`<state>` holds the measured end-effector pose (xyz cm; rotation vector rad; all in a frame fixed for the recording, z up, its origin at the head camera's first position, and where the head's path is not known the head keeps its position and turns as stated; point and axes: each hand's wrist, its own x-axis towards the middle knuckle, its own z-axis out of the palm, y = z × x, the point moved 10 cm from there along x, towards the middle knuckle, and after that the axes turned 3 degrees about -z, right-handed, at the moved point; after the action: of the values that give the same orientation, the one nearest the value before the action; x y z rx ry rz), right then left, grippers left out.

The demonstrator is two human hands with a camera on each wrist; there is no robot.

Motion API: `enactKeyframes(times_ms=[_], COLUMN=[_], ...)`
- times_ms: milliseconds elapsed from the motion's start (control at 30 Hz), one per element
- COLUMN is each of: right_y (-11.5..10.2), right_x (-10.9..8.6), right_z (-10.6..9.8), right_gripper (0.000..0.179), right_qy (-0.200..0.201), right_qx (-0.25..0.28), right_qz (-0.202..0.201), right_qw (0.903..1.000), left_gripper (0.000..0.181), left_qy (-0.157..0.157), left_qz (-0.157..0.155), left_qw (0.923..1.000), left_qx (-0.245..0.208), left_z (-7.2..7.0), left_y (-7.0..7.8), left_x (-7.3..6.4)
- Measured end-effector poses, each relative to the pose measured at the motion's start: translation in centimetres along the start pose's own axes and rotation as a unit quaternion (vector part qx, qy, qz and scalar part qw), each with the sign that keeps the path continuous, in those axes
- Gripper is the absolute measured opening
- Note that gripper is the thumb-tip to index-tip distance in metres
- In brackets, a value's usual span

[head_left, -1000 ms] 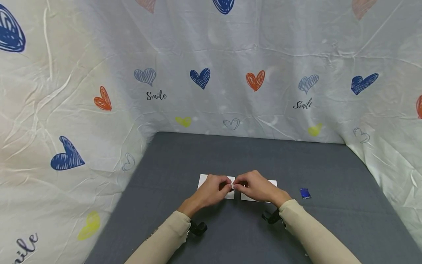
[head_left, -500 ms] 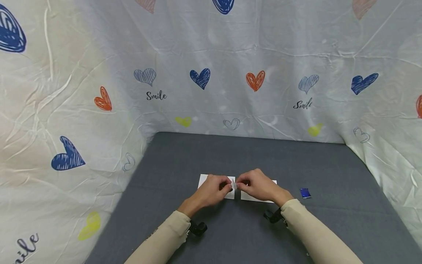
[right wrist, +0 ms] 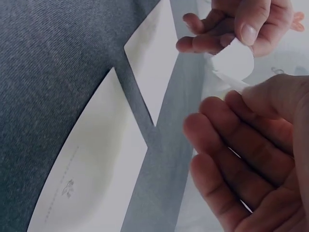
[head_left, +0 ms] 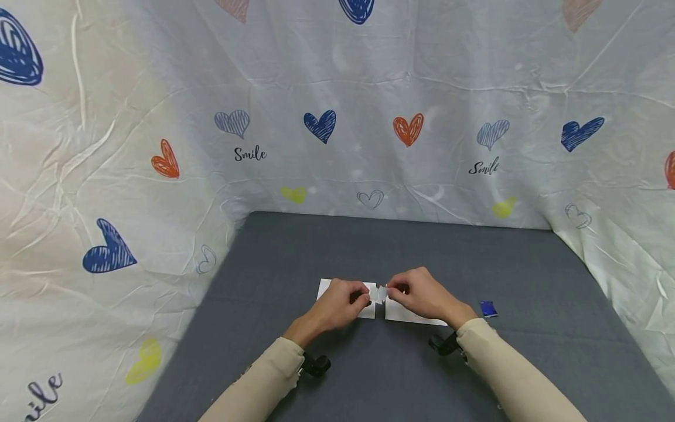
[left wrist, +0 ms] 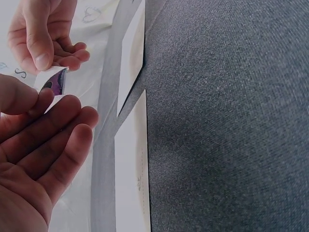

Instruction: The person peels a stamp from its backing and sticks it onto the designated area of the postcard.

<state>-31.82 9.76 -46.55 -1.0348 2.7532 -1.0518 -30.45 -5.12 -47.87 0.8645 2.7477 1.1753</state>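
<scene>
Both hands pinch a small wrapper-like piece, white on the face seen in the head view. Its purple printed face shows in the left wrist view, and a jagged edge is visible on its white side in the right wrist view. My left hand holds its left end between thumb and index finger. At the other end, my right hand pinches it the same way. Below the hands lie a left white card and a right white card, a narrow gap between them.
A small shiny blue packet lies on the grey cloth-covered table, right of the right hand. White curtains printed with hearts and "Smile" surround the table at back and sides.
My right hand has moved a little right, away from the left hand, and the white piece now spans a wider gap between them. The left hand stays where it was.
</scene>
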Motion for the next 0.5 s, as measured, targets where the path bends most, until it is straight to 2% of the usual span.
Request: enactKeyframes(times_ms=[167, 500], right_y=[0.6, 1.4], right_x=[-0.3, -1.4], right_z=[-0.6, -2.0], right_gripper=[0.016, 0.015], right_qy=[0.016, 0.02], right_qx=[-0.011, -0.014], right_qz=[0.007, 0.023], right_qw=[0.9998, 0.9994], left_gripper=[0.015, 0.015], left_qy=[0.004, 0.012], left_qz=[-0.003, -0.009], left_qw=[1.0, 0.9999], left_qx=[-0.005, -0.002], left_z=[-0.2, -0.5], left_y=[0.0, -0.2], left_x=[-0.1, -0.3])
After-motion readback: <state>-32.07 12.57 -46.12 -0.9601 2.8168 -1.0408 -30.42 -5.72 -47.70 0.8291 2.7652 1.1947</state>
